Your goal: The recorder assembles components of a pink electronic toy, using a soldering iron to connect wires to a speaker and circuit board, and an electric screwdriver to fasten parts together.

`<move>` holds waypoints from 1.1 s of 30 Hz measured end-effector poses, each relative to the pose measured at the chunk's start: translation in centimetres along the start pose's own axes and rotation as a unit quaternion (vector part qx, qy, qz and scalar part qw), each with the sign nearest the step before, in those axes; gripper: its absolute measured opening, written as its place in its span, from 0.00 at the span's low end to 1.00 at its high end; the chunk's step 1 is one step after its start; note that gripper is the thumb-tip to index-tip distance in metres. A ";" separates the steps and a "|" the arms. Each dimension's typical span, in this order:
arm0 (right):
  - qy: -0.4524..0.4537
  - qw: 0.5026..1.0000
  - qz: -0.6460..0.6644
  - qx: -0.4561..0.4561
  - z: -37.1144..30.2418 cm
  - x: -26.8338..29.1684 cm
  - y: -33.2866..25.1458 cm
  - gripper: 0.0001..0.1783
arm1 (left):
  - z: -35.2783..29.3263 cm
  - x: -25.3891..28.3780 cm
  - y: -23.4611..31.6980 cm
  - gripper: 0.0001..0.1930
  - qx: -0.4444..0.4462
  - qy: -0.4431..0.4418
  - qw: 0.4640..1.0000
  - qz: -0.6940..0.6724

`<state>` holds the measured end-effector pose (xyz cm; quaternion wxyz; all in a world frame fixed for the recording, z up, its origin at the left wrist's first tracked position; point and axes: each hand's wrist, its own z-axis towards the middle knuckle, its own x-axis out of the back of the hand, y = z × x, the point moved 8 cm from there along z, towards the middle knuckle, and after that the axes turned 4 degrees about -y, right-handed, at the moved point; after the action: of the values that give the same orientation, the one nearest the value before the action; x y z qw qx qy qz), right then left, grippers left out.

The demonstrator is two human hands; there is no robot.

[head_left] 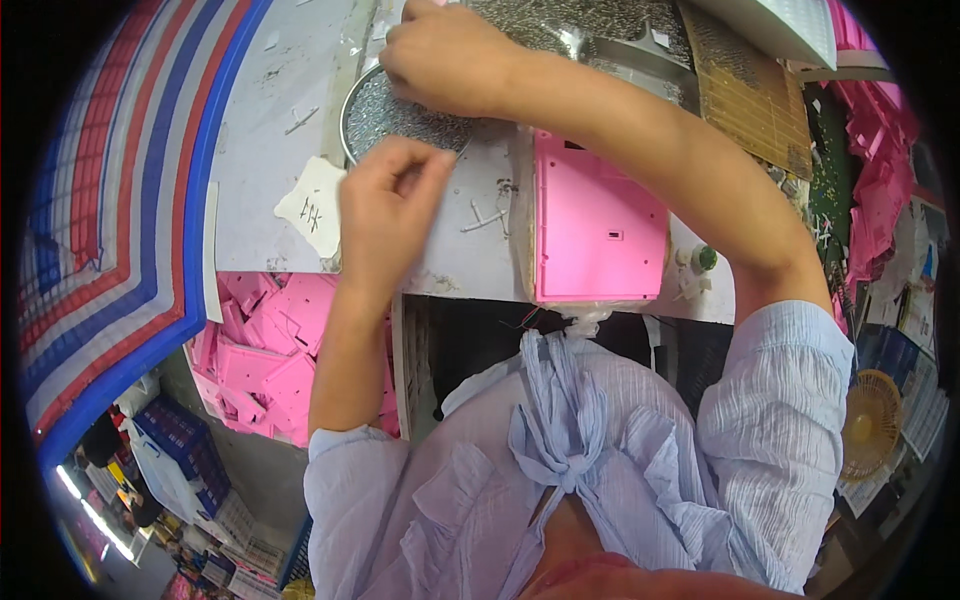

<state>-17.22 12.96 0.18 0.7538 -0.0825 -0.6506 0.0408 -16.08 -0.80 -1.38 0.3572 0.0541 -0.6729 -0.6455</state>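
Observation:
A round metal-rimmed dish (pixel 344 118) of small silvery metal pieces lies on the table, too fine to name for sure. My left hand (pixel 385 205) is at the dish's near edge, thumb and fingertips pinched together; whatever they may hold is too small to see. Reaching across the table, my right hand (pixel 450 58) is over the dish's far side, its fingers curled and partly hidden. Below my right forearm lies a flat pink plastic panel (pixel 600 230) with small holes and a slot, untouched by either hand.
A torn white paper piece (pixel 312 210) lies left of my left hand. White plastic sprigs (pixel 484 217) sit between dish and panel. Pink parts (pixel 280 350) fill a container below the table's left. A bamboo mat (pixel 755 100) and a small green-topped item (pixel 704 259) are at right.

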 end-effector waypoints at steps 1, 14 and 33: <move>0.031 0.999 0.034 -0.012 -0.4 1.8 0.4 0.09 | 0.1 -1.1 0.6 0.05 -0.009 -0.022 1.000 -0.011; 0.007 0.849 0.416 -0.326 -23.8 6.1 10.1 0.09 | 1.3 -8.4 5.4 0.09 -0.158 -0.115 0.959 0.207; 0.074 0.992 0.096 -0.039 -13.3 8.6 4.2 0.09 | 2.2 1.8 -0.8 0.09 -0.081 -0.033 0.910 0.405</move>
<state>-2.61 17.61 5.90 0.7885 -0.1767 -0.5835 0.0810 -18.95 -0.13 -1.18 0.5690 -0.2737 -0.5938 -0.4987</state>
